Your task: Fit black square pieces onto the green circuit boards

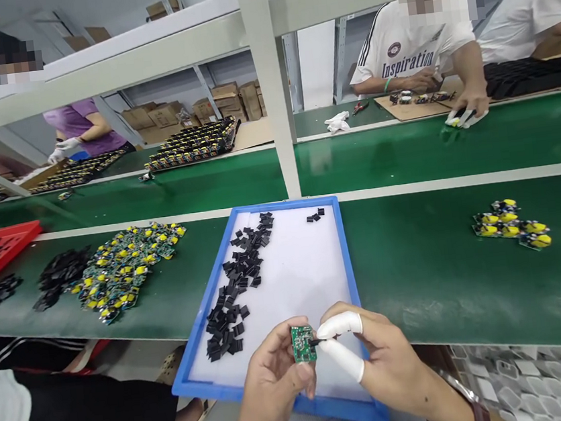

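Note:
A small green circuit board (300, 345) is gripped between the thumb and fingers of my left hand (278, 366), its soldered side towards me. White finger cots cover the thumb and forefinger of my right hand (377, 348), which pinch a small black piece (316, 341) against the board's right edge. Both hands are over the near end of a blue-rimmed tray (353, 283) with a white bottom. Many black plastic pieces (241, 269) lie along the tray's left side. A few more black pieces (315, 216) sit in its far right corner.
Left of the tray, a heap of circuit boards with yellow parts (125, 269) lies beside black pieces (62, 272) and a red tray (6, 252). Several boards (510, 225) stand at the right. Beyond a post (269, 83), co-workers sit across the green conveyor belt (197, 189).

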`<state>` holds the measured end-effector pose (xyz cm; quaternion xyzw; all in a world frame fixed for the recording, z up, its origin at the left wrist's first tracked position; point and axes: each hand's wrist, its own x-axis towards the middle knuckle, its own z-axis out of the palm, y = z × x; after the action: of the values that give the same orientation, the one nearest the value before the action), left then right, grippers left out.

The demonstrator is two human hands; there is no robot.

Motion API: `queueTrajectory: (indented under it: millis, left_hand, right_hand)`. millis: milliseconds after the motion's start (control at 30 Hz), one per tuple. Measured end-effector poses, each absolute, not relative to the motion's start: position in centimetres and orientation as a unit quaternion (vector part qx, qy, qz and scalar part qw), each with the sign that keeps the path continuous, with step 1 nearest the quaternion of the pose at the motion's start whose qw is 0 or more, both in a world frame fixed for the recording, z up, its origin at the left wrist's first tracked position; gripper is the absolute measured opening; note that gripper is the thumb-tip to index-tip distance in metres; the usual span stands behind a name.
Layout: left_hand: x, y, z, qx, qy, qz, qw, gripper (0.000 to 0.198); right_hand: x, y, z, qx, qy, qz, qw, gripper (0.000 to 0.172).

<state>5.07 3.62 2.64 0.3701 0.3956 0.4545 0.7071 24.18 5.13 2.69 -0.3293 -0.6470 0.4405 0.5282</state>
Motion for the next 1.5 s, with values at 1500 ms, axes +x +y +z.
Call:
queueTrajectory:
  millis: [1500]
  left_hand:
    - [5.6,3.7,0.9,0.439,0.425,0.519,0.597,0.025]
  right_hand:
    - [25.5,4.1,3.5,-0.324,-0.793,0.336,0.391,0.03]
